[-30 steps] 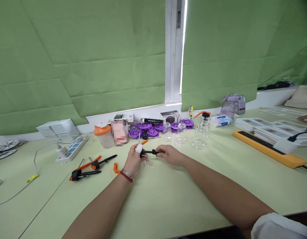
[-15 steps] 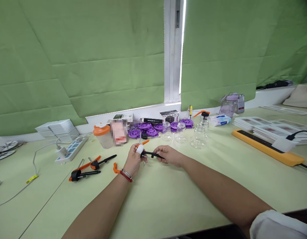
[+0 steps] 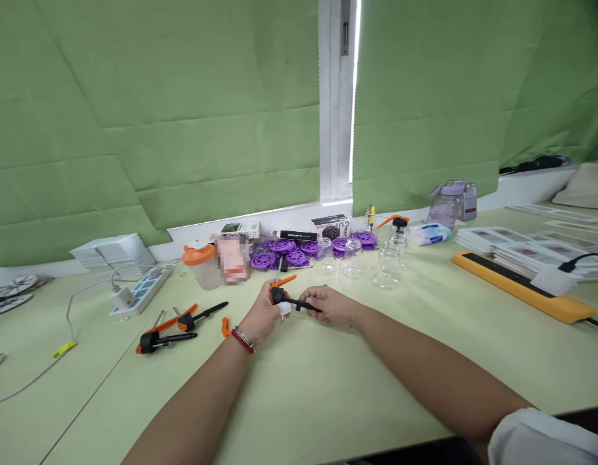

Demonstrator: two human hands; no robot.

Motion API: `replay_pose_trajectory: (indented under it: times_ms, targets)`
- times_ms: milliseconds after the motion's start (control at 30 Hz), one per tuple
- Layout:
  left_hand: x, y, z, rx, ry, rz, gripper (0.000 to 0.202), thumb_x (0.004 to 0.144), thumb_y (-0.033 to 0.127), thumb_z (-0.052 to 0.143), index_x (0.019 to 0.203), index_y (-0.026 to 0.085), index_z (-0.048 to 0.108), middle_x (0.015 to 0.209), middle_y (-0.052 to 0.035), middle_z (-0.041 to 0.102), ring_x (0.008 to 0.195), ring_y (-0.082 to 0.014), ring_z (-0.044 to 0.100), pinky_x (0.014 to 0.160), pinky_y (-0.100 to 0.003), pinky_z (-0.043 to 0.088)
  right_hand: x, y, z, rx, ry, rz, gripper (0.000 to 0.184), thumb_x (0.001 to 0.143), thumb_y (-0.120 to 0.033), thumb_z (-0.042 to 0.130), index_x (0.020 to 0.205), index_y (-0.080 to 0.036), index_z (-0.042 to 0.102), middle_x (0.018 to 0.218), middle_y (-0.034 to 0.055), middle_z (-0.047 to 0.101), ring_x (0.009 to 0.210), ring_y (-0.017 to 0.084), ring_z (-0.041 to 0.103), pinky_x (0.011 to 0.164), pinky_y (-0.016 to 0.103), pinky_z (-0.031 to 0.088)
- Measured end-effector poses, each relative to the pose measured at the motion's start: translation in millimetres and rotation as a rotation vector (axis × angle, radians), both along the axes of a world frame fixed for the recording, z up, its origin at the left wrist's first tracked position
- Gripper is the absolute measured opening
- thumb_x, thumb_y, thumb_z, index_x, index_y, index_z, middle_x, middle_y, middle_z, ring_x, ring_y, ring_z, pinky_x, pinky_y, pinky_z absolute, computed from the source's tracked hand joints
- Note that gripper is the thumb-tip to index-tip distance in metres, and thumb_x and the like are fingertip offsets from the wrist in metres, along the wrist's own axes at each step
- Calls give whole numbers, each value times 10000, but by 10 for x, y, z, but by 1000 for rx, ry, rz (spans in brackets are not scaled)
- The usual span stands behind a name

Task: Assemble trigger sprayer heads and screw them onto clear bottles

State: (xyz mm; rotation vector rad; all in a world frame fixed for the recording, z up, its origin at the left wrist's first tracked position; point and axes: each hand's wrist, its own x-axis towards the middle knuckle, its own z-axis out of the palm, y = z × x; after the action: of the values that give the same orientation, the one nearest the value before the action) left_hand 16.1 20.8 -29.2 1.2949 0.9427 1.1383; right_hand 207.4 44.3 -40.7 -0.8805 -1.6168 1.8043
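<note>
Between my hands is a spray pump head with a black cap (image 3: 277, 295), an orange lever (image 3: 285, 281) and a black tube (image 3: 299, 303). My left hand (image 3: 261, 316) is closed around its cap end. A small white cap-like piece (image 3: 284, 309) shows at the left fingertips. My right hand (image 3: 330, 305) pinches the far end of the black tube. Left of my left wrist, a loose orange lever piece (image 3: 225, 327) lies on the table. Similar black and orange pump heads (image 3: 148, 341) rest further left.
Clear glass bottles (image 3: 351, 258) stand behind my hands, beside purple plastic discs (image 3: 297, 257). An orange-lidded cup (image 3: 199, 265) and a white power strip (image 3: 143, 290) are to the left. At right lie a yellow-and-black power strip (image 3: 522, 287) and stacked printed cards (image 3: 536, 252).
The pump head has turned in my left hand, so its black cap and orange lever face me more. The white piece has moved lower and to the right.
</note>
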Motion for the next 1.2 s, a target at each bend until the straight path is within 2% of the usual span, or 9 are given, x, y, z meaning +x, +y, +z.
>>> replay_pose_trajectory:
  times_ms: [333, 500, 600, 700, 800, 867, 933, 1067, 1200]
  targets:
    - [3, -2, -7, -56, 19, -41, 562, 626, 136, 647, 1115, 224, 384, 860, 23, 522, 582, -58, 502, 544, -208, 383, -38, -49, -22, -15, -24, -9, 258, 819, -422, 491, 940, -194, 481, 557, -67, 471, 368, 32, 245, 395, 184, 170]
    - [17, 2, -59, -76, 11, 10, 611, 616, 118, 657, 1137, 244, 364, 950, -17, 548, 664, -83, 526, 599, -226, 416, -111, -114, -26, 165, -26, -13, 312, 841, -417, 481, 1074, -210, 497, 510, -91, 372, 423, 56, 241, 436, 195, 186]
    - [81, -34, -61, 36, -16, 151, 645, 600, 77, 648, 1133, 257, 332, 1087, -56, 519, 820, -116, 551, 668, -240, 442, -165, -169, 17, 209, 35, 24, 353, 808, -423, 546, 1066, -185, 514, 498, -102, 285, 446, 62, 224, 445, 204, 174]
    - [151, -99, -24, 189, 10, 279, 582, 613, 82, 652, 1078, 248, 344, 1261, -88, 416, 1047, -155, 502, 777, -254, 444, -197, -205, 46, 148, 117, 44, 359, 800, -470, 551, 1014, -185, 500, 507, -103, 274, 440, 60, 211, 427, 202, 158]
    - [201, -158, 16, 294, 57, 335, 454, 655, 105, 646, 986, 230, 362, 1375, -99, 297, 1229, -181, 389, 918, -288, 394, -217, -225, 40, 39, 185, 51, 329, 808, -498, 534, 947, -207, 469, 522, -102, 284, 426, 54, 184, 402, 192, 124]
    - [228, -181, 19, 362, 62, 323, 423, 682, 136, 646, 986, 226, 366, 1395, -109, 273, 1272, -186, 352, 979, -311, 355, -229, -235, 32, -20, 223, 50, 308, 819, -505, 516, 903, -215, 454, 524, -98, 312, 412, 47, 165, 394, 187, 109]
    - [252, -194, 3, 429, 63, 293, 528, 657, 172, 692, 1065, 229, 362, 1397, -124, 267, 1297, -203, 320, 1008, -333, 336, -237, -244, 36, -72, 253, 43, 310, 819, -517, 508, 865, -217, 445, 511, -98, 329, 397, 42, 153, 390, 183, 104]
    - [276, -226, -18, 572, 194, 259, 973, 484, 200, 811, 1285, 227, 259, 1397, -151, 242, 1343, -282, 211, 1071, -422, 245, -232, -262, 88, -149, 296, 28, 365, 789, -550, 536, 903, -206, 487, 499, -97, 323, 389, 42, 181, 388, 181, 121]
    - [240, -261, 6, 694, 409, 236, 1135, 458, 218, 810, 1379, 243, 147, 1413, -145, 226, 1361, -330, 130, 1099, -473, 146, -215, -263, 117, -121, 325, 52, 387, 804, -551, 516, 916, -181, 532, 465, -89, 320, 397, 52, 200, 404, 193, 165]
